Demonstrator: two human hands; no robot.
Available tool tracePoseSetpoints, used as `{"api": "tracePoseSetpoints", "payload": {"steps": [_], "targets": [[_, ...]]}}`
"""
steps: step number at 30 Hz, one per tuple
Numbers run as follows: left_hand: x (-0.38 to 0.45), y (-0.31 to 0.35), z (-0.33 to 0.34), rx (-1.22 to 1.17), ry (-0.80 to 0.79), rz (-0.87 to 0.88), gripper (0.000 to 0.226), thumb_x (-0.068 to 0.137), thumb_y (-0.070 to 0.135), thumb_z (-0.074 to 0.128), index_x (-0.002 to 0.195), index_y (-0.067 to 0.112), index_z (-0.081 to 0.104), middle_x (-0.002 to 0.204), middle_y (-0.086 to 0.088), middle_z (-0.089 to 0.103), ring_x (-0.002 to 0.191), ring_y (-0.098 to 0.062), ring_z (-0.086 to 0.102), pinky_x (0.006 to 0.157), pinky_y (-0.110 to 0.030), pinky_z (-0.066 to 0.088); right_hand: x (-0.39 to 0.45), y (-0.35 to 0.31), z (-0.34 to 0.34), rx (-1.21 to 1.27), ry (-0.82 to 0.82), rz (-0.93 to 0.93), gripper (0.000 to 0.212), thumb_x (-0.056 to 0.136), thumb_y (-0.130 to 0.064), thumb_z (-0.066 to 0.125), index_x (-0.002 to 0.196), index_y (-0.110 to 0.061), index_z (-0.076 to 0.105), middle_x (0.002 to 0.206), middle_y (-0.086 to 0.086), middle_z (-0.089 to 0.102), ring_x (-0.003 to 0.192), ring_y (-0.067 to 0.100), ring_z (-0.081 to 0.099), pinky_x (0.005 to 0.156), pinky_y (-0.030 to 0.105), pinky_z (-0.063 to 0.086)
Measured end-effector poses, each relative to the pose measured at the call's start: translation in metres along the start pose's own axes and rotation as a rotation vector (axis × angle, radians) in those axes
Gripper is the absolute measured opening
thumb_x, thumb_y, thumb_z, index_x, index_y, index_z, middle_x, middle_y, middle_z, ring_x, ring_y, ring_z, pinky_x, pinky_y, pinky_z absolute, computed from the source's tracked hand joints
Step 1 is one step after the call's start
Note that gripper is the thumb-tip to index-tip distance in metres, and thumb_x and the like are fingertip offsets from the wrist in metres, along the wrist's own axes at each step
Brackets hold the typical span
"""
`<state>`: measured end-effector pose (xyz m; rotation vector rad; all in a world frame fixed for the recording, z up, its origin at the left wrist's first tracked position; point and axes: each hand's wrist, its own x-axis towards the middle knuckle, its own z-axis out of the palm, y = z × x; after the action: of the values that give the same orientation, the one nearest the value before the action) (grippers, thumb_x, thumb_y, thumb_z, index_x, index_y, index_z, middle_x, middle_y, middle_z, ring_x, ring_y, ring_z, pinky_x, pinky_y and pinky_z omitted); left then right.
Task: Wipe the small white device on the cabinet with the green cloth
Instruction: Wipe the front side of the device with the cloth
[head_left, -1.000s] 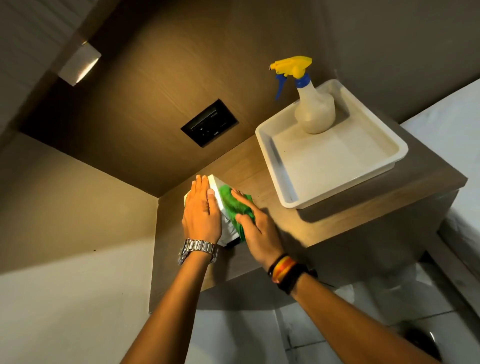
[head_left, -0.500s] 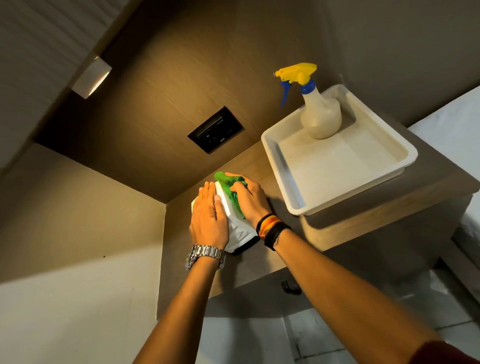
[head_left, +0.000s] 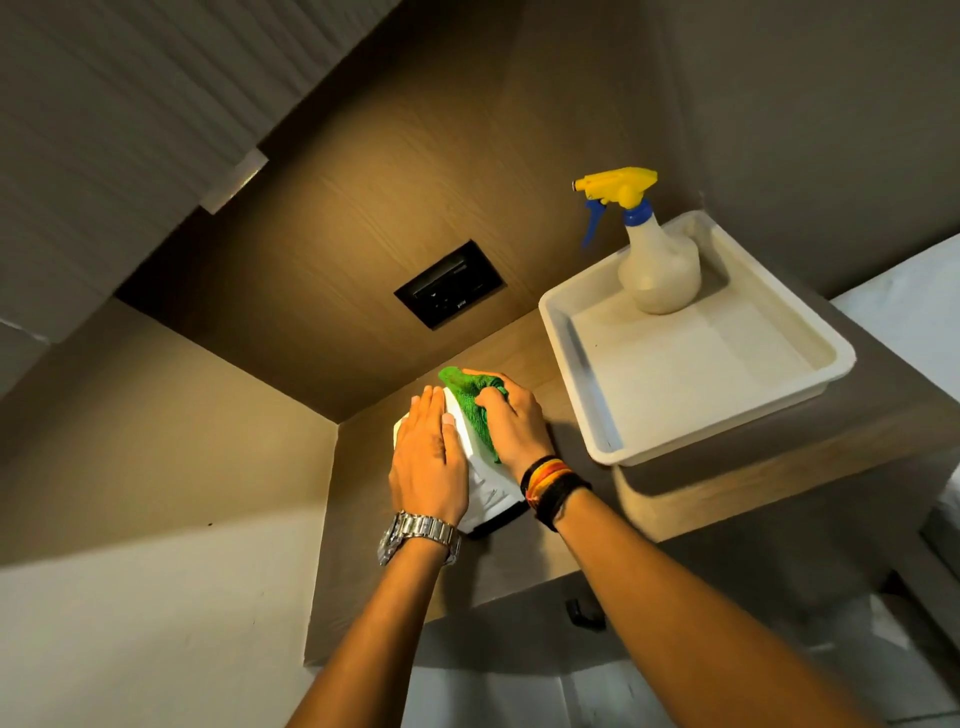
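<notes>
The small white device (head_left: 485, 486) sits at the left end of the wooden cabinet top (head_left: 524, 353), mostly covered by both hands. My left hand (head_left: 426, 457) lies flat on its left side with fingers together, holding it steady. My right hand (head_left: 514, 423) presses the bunched green cloth (head_left: 467, 397) against the device's right upper face, near its far end. Only the device's near corner and a white strip between the hands show.
A white plastic tray (head_left: 613, 441) stands on the cabinet's right part, holding a spray bottle (head_left: 657, 265) with a yellow and blue trigger. A black socket panel (head_left: 449, 283) is set in the wooden back wall. A wall closes the left side; tiled floor lies below.
My right hand has slid the green cloth along the device from its near part toward its far end. My left hand stays flat on the device.
</notes>
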<state>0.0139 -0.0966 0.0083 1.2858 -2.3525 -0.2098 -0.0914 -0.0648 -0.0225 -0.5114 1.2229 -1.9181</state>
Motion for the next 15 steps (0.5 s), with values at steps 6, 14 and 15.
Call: {"api": "tracePoseSetpoints", "payload": {"steps": [6,14,15], "targets": [[0.000,-0.004,0.001,0.034,0.006,0.010,0.047,0.106,0.033,0.033,0.150,0.021,0.045,0.158,0.002,0.041,0.149,-0.014,0.031,0.118,-0.027,0.017,-0.070,0.017,-0.021,0.090,-0.032,-0.060,0.046,0.088,-0.012,0.044,0.128,-0.015,0.068,0.123,-0.016,0.070,0.114,-0.004,0.064,0.094,0.011,0.050],[-0.001,-0.001,-0.001,0.021,0.009,-0.001,0.046,0.107,0.029,0.037,0.151,0.019,0.044,0.158,0.001,0.040,0.149,-0.015,0.032,0.121,-0.035,0.020,-0.058,0.028,-0.036,-0.021,0.105,0.100,0.031,0.086,-0.017,0.050,0.101,-0.031,0.073,0.103,-0.010,0.075,0.102,0.015,0.069,0.082,0.021,0.055],[0.000,-0.001,-0.001,0.017,0.007,0.000,0.046,0.107,0.028,0.037,0.151,0.019,0.043,0.159,0.001,0.040,0.149,-0.015,0.031,0.121,-0.036,0.021,-0.047,0.026,-0.030,-0.043,0.107,0.116,0.031,0.086,-0.018,0.051,0.104,-0.032,0.073,0.104,-0.008,0.074,0.102,0.017,0.068,0.084,0.025,0.055]]}}
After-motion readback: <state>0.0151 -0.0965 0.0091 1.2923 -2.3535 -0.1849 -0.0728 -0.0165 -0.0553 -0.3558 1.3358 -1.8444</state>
